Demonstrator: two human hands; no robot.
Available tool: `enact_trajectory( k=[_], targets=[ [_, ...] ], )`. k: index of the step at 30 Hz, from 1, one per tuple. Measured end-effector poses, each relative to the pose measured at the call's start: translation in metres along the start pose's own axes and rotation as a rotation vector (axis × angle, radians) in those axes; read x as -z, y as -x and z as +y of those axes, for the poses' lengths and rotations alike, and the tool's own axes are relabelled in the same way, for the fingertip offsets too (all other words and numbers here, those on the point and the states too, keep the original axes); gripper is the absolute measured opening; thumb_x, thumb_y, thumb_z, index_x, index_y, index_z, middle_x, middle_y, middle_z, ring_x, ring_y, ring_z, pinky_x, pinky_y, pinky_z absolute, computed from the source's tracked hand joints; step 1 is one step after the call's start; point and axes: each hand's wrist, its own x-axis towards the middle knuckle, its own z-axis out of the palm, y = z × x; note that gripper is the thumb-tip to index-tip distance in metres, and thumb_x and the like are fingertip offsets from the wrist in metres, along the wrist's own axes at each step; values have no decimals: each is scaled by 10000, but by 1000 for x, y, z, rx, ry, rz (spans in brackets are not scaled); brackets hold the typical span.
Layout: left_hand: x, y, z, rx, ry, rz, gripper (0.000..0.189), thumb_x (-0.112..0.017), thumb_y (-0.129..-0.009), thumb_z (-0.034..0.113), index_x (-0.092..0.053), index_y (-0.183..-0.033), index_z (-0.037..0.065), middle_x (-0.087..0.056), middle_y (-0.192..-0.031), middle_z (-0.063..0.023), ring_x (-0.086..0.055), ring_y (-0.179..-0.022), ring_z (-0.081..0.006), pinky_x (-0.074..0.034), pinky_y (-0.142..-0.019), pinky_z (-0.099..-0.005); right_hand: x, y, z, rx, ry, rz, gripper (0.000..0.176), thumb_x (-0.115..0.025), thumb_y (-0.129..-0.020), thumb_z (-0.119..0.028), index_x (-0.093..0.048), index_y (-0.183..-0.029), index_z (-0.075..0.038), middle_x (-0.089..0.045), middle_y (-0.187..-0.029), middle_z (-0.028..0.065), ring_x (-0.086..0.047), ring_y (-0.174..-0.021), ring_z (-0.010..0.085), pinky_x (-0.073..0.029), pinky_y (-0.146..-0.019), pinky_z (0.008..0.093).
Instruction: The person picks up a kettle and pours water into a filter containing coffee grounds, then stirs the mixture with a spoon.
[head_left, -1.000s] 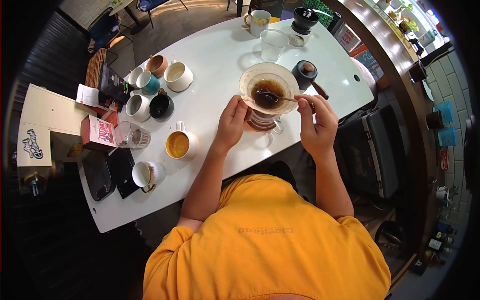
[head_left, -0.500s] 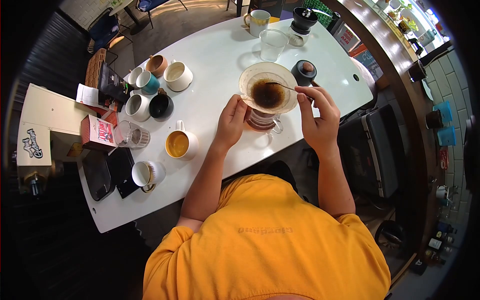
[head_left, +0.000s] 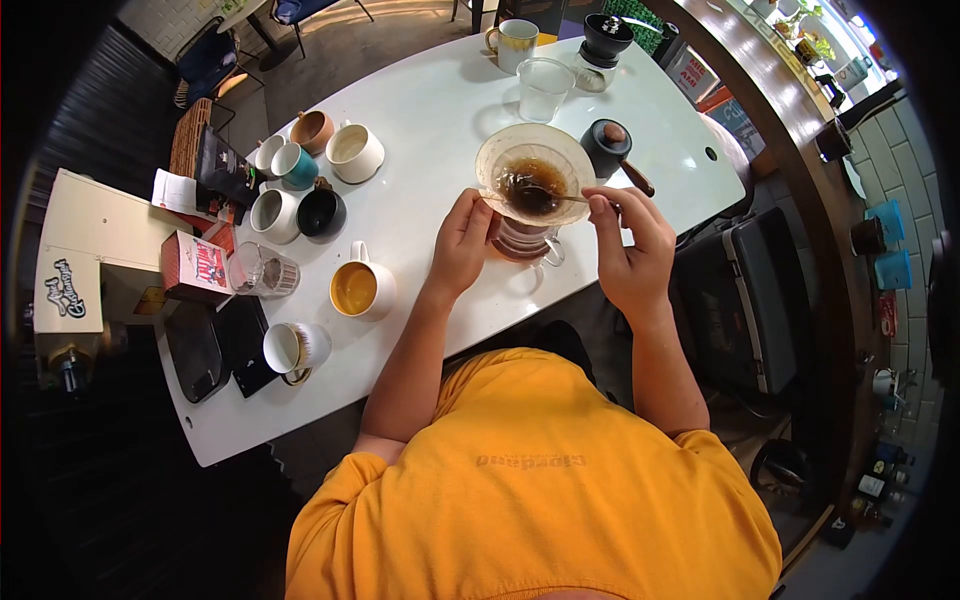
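Note:
A coffee dripper lined with a paper filter [head_left: 505, 148] sits on a glass server [head_left: 522, 248] near the table's front edge. Wet, dark coffee grounds [head_left: 528, 186] lie in the filter. My left hand [head_left: 462, 242] is closed at the dripper's left side, fingertips pinching its edge. In my right hand [head_left: 634, 245], a thin metal spoon [head_left: 568, 198] is pinched by its handle. The spoon reaches over the filter's right rim, and its tip is sunk in the coffee. Just beyond the dripper stands a dark pot [head_left: 606, 140] with a wooden knob and handle.
Behind the dripper are a clear plastic cup [head_left: 545, 92], a mug [head_left: 516, 46] and a hand grinder [head_left: 603, 55]. To the left stand several cups, a yellow-lined white mug [head_left: 358, 290], a ribbed glass [head_left: 266, 270] and a red-and-white box [head_left: 196, 265]. A dark tray [head_left: 195, 345] lies at the left edge.
The spoon has swung lower and flatter in the filter, and its tip has shifted in the coffee. My right hand has moved slightly down and left. My left hand stays on the dripper.

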Motion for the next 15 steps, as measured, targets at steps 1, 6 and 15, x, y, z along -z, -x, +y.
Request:
enact_trajectory(
  k=[1, 6, 15],
  targets=[
    [0, 0, 0, -1, 6, -2, 227, -383, -1014, 222, -524, -964, 51, -474, -737, 45, -415, -663, -36, -348, -602, -188, 0, -1, -1, 16, -32, 36, 70, -615, -855, -10, -650, -906, 22, -620, -748, 94, -562, -586, 131, -435, -540, 233],
    [0, 0, -1, 1, 20, 2, 227, -389, -1013, 223, -527, -968, 49, -474, -740, 45, -414, -665, -35, -346, -600, -185, 6, -4, -6, 53, -88, 85, 74, -600, -862, 1, -648, -911, 28, -623, -749, 87, -565, -598, 120, -436, -545, 220],
    [2, -1, -4, -4, 25, 0, 221, -395, -1011, 219, -517, -939, 50, -471, -739, 42, -413, -662, -42, -346, -595, -190, 11, 1, -8, 45, -68, 117, 71, -603, -859, 1, -651, -906, 24, -607, -706, 73, -549, -578, 114, -424, -535, 218]
  ],
)
